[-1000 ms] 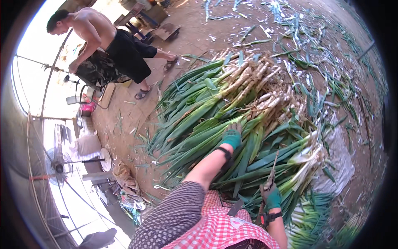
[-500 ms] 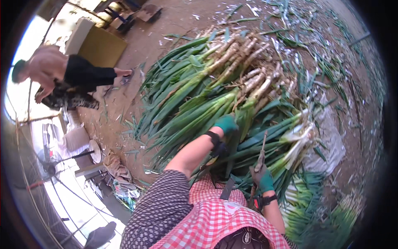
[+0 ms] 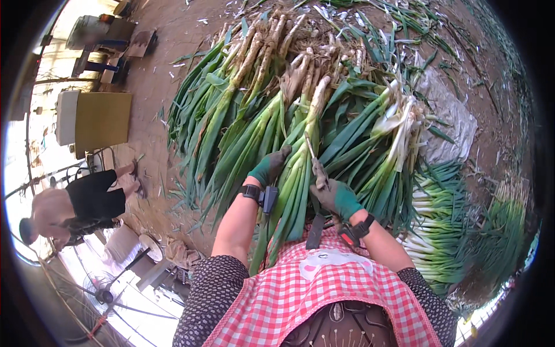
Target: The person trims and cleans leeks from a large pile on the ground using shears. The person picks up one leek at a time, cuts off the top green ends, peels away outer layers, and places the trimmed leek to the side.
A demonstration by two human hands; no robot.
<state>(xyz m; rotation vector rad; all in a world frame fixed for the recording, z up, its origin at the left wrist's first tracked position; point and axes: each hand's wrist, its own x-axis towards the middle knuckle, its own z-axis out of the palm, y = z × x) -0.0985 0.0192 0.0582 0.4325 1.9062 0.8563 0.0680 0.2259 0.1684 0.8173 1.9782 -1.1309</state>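
Note:
My left hand (image 3: 270,166), in a green and grey work glove, closes around the green leaves of a leek (image 3: 315,107). Its pale, soil-marked shank points away from me, and its leaves reach back to my lap. Just to the right, my gloved right hand (image 3: 338,198) grips the handle of a slim knife (image 3: 311,148), whose narrow blade points forward close beside the leek. Beyond both hands lies a heap of untrimmed leeks (image 3: 222,115), roots to the far side. Stripped, whiter leeks (image 3: 402,124) lie at the right of the heap.
Rows of cleaned leeks (image 3: 436,225) lie at my right, with another bundle (image 3: 506,214) beyond. A white plastic sheet (image 3: 448,118) and leaf scraps cover ground nearby. At left are a person (image 3: 75,205), a tan box (image 3: 104,120) and a fan (image 3: 104,296).
My left hand has drawn back from the heap, now with a leek in it. The knife in my right hand has come close to that leek. The view has shifted.

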